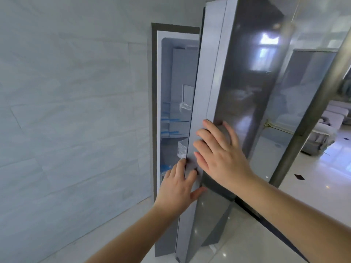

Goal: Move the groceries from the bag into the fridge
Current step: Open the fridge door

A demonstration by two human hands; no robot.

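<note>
The grey fridge door (207,82) stands partly open and I see it nearly edge-on, its glossy dark front (248,95) facing right. My left hand (177,188) grips the door's edge at waist height, fingers reaching behind it and thumb on the near side. My right hand (220,154) lies flat with straight fingers across the door's edge and front, just above the left. Through the gap the fridge interior (174,118) shows glass shelves with blue tape and plastic-wrapped door bins. No bag or groceries are in view.
A pale tiled wall (66,111) runs close along the left of the fridge. A slanting metal post (313,114) stands to the right, with a grey sofa (330,122) and glossy white floor (322,190) beyond it.
</note>
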